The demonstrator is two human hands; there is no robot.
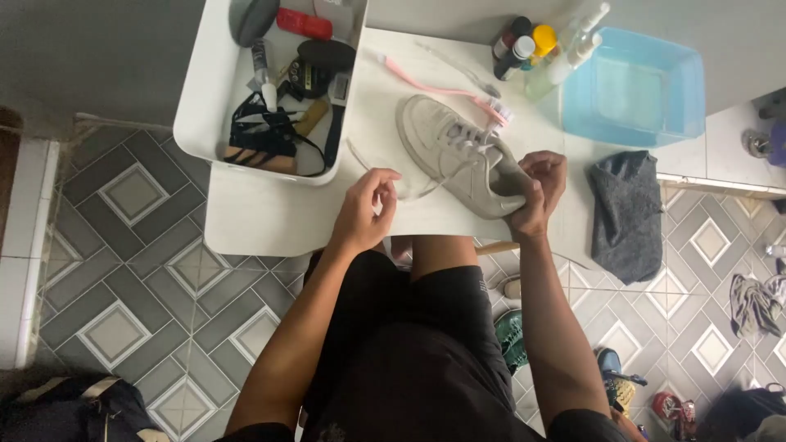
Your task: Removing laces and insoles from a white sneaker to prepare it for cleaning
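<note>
Two hands: right hand (536, 190) clamped over sneaker (458, 154) heel, hiding it; left hand (366, 209) pinching lace (413, 192).

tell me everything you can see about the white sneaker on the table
The white sneaker is a low-top that looks like leather or a similar smooth material, slightly greyed. It lies on the white table, toe toward the white bin, heel toward the person. The right hand grips its heel and collar. A white lace trails from it to the left hand. A pink brush lies just behind it.
</note>
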